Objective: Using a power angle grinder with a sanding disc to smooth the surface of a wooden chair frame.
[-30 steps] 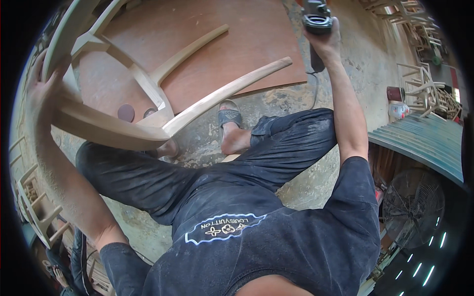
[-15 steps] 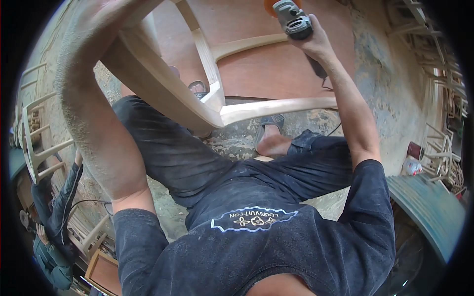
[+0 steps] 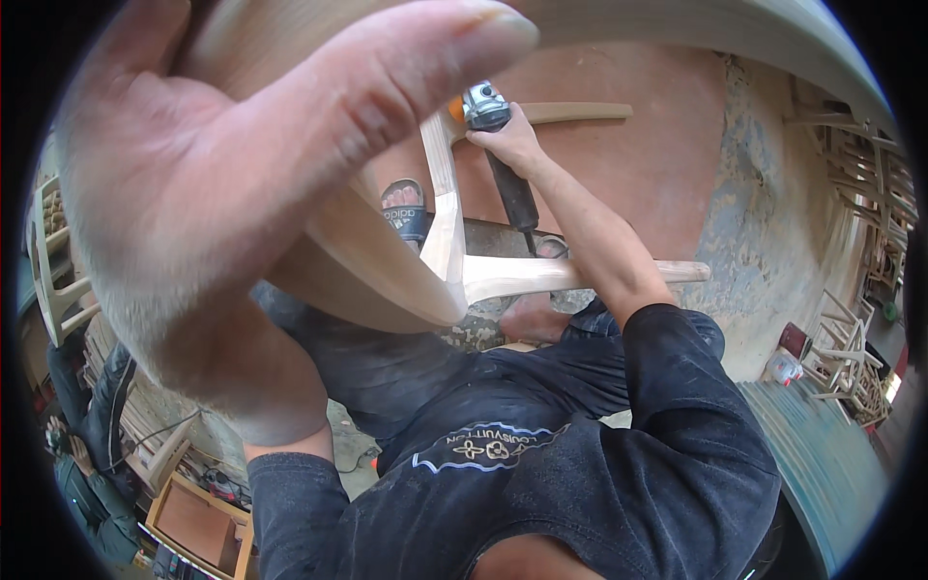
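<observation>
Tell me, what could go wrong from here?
The right hand alone grips the tool close to the frame, so a slip might gouge the wood. An open sandal leaves toes bare nearby, so a dropped tool could hurt them. The cord runs down toward the frame and might snag on it.

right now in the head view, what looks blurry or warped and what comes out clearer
In the head view, the left hand looms large and soft, probably too near the lens; in that same view, the right hand and its power tool look crisper; also in the head view, the wooden rail along the top is blurred and bowed, and the corners go black.
</observation>
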The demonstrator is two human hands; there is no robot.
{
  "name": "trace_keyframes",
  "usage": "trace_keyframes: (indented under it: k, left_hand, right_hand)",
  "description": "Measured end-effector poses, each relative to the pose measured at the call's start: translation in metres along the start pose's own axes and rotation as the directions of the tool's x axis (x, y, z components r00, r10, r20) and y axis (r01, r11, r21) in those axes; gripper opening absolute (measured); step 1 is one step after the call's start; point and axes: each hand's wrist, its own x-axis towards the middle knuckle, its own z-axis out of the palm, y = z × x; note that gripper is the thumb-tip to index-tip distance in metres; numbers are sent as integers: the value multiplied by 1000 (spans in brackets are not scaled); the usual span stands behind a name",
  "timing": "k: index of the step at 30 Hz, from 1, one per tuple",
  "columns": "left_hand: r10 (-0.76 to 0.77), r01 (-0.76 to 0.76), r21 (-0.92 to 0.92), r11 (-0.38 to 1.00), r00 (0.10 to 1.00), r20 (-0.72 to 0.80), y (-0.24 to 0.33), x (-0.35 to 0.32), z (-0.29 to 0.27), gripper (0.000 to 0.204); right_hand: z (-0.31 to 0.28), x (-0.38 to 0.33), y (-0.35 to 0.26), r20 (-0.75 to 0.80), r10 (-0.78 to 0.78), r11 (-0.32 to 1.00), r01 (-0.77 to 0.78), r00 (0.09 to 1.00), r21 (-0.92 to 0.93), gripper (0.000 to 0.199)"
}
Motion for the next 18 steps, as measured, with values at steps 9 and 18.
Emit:
trace_keyframes:
  k: [9, 18]
  left_hand:
    - [11, -18, 155, 988, 999, 40, -12, -12, -20, 68]
    - [25, -38, 171, 984, 997, 78, 6, 6, 9, 71]
  right_hand:
    - [48, 29, 53, 14, -162, 978, 163, 987, -133, 81]
    - [19, -9, -15, 76, 117, 989, -109, 990, -102, 77]
